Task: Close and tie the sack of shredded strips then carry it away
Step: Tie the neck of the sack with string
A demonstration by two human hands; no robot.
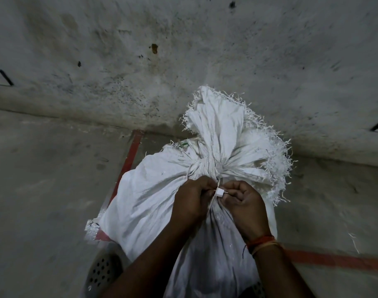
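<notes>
The full white woven sack (153,196) stands upright, its frayed mouth gathered and bound with cord (202,166) at the neck.

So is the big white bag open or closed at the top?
Closed: the sack neck is bunched tight with cord wrapped around it.

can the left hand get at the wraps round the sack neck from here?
Probably yes. The left hand sits just below the string wraps on the sack, nothing between them, though its fingers are busy pinching the string end.
</notes>
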